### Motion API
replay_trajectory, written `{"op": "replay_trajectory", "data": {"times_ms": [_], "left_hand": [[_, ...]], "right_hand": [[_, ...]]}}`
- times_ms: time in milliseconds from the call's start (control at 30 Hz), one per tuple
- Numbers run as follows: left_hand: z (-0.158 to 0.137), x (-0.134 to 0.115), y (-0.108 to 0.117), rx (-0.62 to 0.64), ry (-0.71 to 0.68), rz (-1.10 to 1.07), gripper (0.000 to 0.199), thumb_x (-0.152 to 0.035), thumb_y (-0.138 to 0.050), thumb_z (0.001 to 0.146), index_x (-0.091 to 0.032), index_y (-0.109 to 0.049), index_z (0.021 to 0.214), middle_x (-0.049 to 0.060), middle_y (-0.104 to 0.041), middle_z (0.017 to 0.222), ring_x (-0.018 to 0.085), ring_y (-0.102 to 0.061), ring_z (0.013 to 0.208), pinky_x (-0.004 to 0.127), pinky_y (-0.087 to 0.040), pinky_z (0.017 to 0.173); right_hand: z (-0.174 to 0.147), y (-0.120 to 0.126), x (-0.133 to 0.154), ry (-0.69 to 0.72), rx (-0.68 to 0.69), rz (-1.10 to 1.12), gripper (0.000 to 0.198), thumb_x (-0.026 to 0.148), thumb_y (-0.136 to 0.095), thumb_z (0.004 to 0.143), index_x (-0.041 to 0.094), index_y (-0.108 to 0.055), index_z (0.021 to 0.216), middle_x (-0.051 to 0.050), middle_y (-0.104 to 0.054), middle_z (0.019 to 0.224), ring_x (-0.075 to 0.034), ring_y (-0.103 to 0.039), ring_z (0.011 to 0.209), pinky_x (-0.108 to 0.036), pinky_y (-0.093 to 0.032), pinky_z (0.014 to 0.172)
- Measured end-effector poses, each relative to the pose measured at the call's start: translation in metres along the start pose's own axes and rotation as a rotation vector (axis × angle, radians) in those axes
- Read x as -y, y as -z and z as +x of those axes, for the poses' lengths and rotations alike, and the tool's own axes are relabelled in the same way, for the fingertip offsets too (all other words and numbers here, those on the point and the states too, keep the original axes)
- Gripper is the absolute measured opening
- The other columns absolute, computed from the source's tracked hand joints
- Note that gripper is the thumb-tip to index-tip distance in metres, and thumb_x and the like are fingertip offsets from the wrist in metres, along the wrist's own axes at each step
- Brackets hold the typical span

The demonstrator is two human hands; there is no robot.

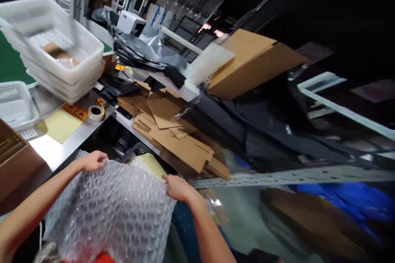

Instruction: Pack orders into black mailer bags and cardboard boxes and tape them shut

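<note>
A wide sheet of bubble wrap (123, 209) hangs in front of me, stretched between both hands. My left hand (94, 160) is closed on its upper left edge. At the upper right corner, my right hand (177, 188) pinches the bubble wrap. A pale yellow sheet (152, 166) shows behind that corner, touching or very close to my right fingers; whether they grip it too I cannot tell. Through the lower part of the wrap something red (105, 258) shows, its kind unclear.
Stacked white plastic baskets (83, 74) stand on the metal table (49, 150) at left, near a tape roll (96, 112) and yellow paper (63, 125). An open cardboard box (21, 172) is at the left edge. Flat cardboard (175, 144) and a carton (249, 63) lie on the shelf at right.
</note>
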State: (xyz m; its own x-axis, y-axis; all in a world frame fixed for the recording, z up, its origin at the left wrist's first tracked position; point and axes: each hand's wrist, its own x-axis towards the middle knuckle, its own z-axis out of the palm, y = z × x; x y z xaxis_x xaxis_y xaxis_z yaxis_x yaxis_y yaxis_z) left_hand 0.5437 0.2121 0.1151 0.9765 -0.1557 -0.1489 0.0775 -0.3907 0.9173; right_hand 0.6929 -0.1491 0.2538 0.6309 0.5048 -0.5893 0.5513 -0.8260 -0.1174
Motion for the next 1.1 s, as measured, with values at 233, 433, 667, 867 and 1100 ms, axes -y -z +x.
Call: {"op": "replay_trajectory", "data": {"times_ms": [233, 433, 667, 867, 1100], "left_hand": [[0.015, -0.047, 0.021, 0.027, -0.03, 0.062, 0.03, -0.038, -0.057, 0.075, -0.016, -0.069, 0.092, -0.002, -0.057, 0.072, 0.014, -0.046, 0.065, 0.025, -0.035, 0.059], [0.01, -0.072, 0.041, -0.016, -0.034, 0.269, 0.038, -0.055, -0.062, 0.088, -0.018, -0.068, 0.092, -0.002, -0.06, 0.073, 0.014, -0.049, 0.067, 0.026, -0.036, 0.062], [0.018, -0.065, 0.036, -0.29, -0.022, 0.497, 0.05, -0.052, -0.027, 0.105, -0.025, -0.047, 0.068, -0.001, -0.051, 0.063, 0.018, -0.052, 0.064, 0.032, -0.038, 0.066], [0.06, -0.072, 0.016, -0.285, -0.127, 0.588, 0.042, -0.046, -0.037, 0.103, -0.026, -0.049, 0.069, 0.003, -0.056, 0.067, 0.021, -0.058, 0.067, 0.034, -0.04, 0.071], [0.1, -0.101, -0.008, -0.052, -0.24, 0.487, 0.05, -0.054, -0.034, 0.106, -0.024, -0.045, 0.067, -0.003, -0.049, 0.061, 0.015, -0.048, 0.059, 0.028, -0.034, 0.064]], "right_hand": [[0.077, 0.008, 0.108, 0.519, -0.174, 0.333, 0.116, 0.043, -0.095, 0.072, 0.018, -0.036, 0.169, -0.014, -0.057, 0.162, -0.031, -0.055, 0.147, -0.045, -0.036, 0.128], [0.092, 0.021, 0.121, 0.639, -0.082, 0.303, 0.022, 0.037, -0.082, 0.087, 0.015, -0.08, 0.085, 0.004, -0.065, 0.068, -0.013, -0.059, 0.068, -0.023, -0.043, 0.065], [0.063, 0.04, 0.086, 0.568, -0.237, 0.349, 0.038, 0.032, -0.061, 0.096, 0.018, -0.063, 0.062, 0.005, -0.045, 0.057, -0.011, -0.042, 0.06, -0.029, -0.023, 0.059], [0.037, 0.028, 0.05, 0.416, -0.325, 0.425, 0.037, 0.032, -0.058, 0.096, 0.018, -0.057, 0.062, 0.003, -0.05, 0.059, -0.012, -0.044, 0.061, -0.029, -0.024, 0.061], [0.007, 0.01, -0.006, 0.269, -0.371, 0.549, 0.039, 0.038, -0.055, 0.096, 0.019, -0.059, 0.062, 0.003, -0.047, 0.06, -0.013, -0.045, 0.062, -0.028, -0.027, 0.06]]}}
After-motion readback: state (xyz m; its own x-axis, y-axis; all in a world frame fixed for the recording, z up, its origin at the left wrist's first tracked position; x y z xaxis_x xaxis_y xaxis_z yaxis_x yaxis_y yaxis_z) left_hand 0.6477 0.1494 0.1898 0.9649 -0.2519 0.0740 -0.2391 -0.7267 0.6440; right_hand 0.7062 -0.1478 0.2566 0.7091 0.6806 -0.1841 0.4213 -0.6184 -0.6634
